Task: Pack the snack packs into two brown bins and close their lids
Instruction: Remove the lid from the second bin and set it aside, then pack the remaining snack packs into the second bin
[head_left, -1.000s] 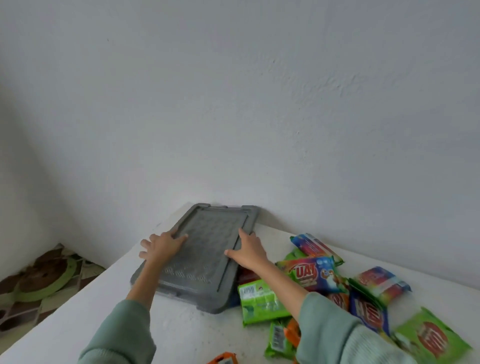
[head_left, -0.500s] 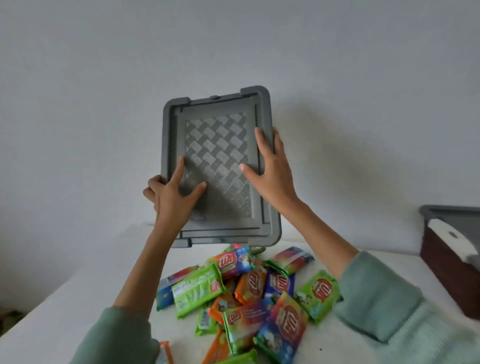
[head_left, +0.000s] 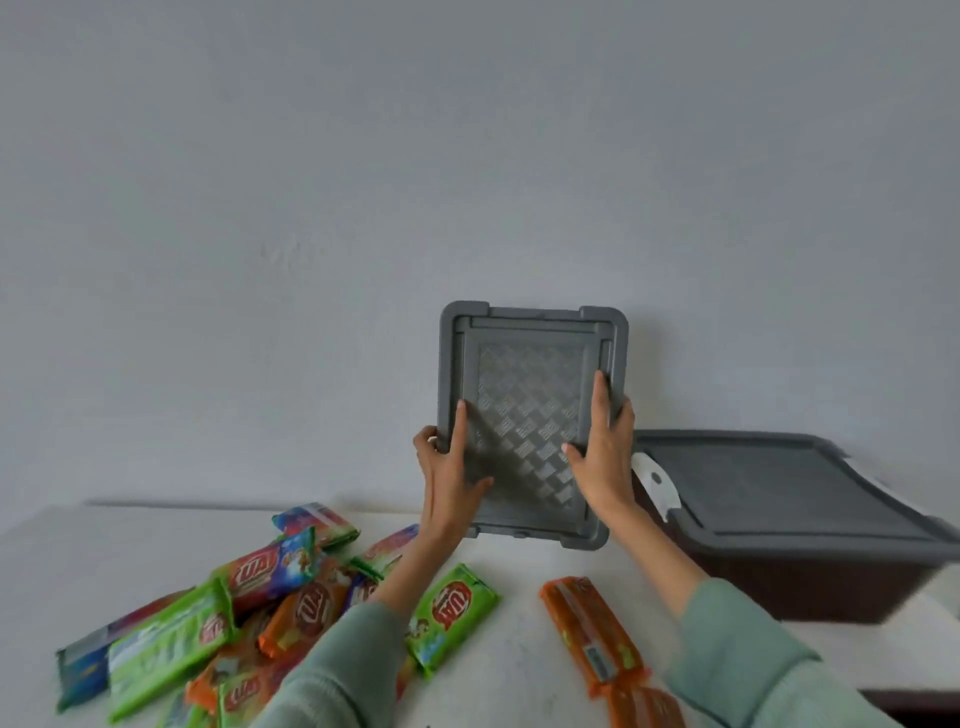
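While both hands grip a loose grey lid (head_left: 530, 415) upright in the air above the white table (head_left: 519, 654), close to the wall, packing looks barely started. The left hand (head_left: 451, 480) wraps the lid's left edge, thumb on the patterned face. The right hand (head_left: 602, 457) clasps the right edge, fingers up along the rim.

One brown bin (head_left: 779, 577) sits at the right with a grey lid (head_left: 769, 483) lying on it. Whether it is latched or holds anything cannot be told. A second bin is not in view.

The snack packs are all loose on the table:
- a pile (head_left: 260, 603) at the left
- a green pack (head_left: 452, 613) under the left forearm
- an orange pack (head_left: 587, 634) near the right sleeve

Left to do, by this judgement: nearly all the packing and both lid closures.

Writing: the red oval logos show letters like "UA", with the full brand name unreadable. The orange pack carries a barcode (head_left: 597, 662), digits too small to read. A white tag (head_left: 654, 483) on the bin shows no legible text.
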